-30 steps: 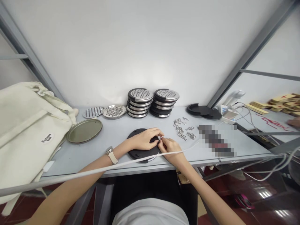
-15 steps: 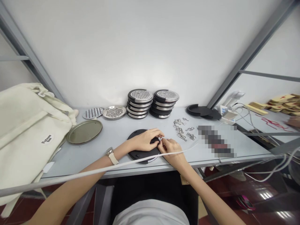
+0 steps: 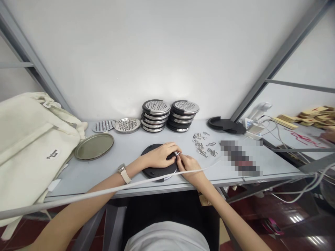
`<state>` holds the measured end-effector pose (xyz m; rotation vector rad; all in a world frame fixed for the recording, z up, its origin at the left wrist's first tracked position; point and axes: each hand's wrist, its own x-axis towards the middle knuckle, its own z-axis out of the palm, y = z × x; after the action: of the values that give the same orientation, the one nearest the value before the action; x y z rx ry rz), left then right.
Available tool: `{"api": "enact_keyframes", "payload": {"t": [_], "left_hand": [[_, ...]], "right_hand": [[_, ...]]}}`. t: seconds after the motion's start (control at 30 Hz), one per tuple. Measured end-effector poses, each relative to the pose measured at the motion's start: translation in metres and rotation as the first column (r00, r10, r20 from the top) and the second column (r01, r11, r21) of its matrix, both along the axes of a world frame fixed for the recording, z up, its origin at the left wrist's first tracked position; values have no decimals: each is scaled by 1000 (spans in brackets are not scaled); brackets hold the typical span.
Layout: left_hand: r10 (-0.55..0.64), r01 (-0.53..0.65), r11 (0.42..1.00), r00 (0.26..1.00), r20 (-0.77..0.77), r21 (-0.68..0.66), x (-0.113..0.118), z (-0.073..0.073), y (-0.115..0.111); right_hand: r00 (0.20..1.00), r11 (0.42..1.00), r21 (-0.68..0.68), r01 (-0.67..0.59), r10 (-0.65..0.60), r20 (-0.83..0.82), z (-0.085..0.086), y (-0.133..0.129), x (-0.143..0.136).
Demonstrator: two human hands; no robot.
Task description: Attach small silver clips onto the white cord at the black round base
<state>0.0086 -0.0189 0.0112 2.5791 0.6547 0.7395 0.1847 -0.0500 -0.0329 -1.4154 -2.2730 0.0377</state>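
A round black disc (image 3: 157,172) lies flat near the table's front edge, with a pale rim showing at its lower right. Across its top rests my left hand (image 3: 163,155), fingers curled at the disc's right side. My right hand (image 3: 190,169) meets it there, thumb and fingers pinched at a small silvery piece (image 3: 176,153) by the disc's edge. Fingertips partly hide this piece. Small metal clasps (image 3: 200,144) lie to the right. Behind stand two stacks of perforated metal discs with black holders, the left stack (image 3: 156,115) and the right stack (image 3: 183,115).
Two grater discs (image 3: 127,125) and a greenish round plate (image 3: 94,146) lie at left, beside a cream bag (image 3: 34,139). Black holders (image 3: 225,124) sit back right. A white cable (image 3: 104,190) crosses in front of my arms. Wooden pieces (image 3: 315,115) lie far right.
The silvery piece between my fingertips shows more clearly now. My fingers have shifted slightly; both hands stay at the disc's right edge.
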Motion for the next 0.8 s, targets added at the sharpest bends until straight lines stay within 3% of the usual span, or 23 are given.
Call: {"api": "enact_keyframes", "payload": {"t": [0.8], "left_hand": [[-26, 26, 999, 1000, -1, -18, -2, -2, 2]], "right_hand": [[1000, 1000, -23, -4, 4, -19, 0, 0, 1]]}}
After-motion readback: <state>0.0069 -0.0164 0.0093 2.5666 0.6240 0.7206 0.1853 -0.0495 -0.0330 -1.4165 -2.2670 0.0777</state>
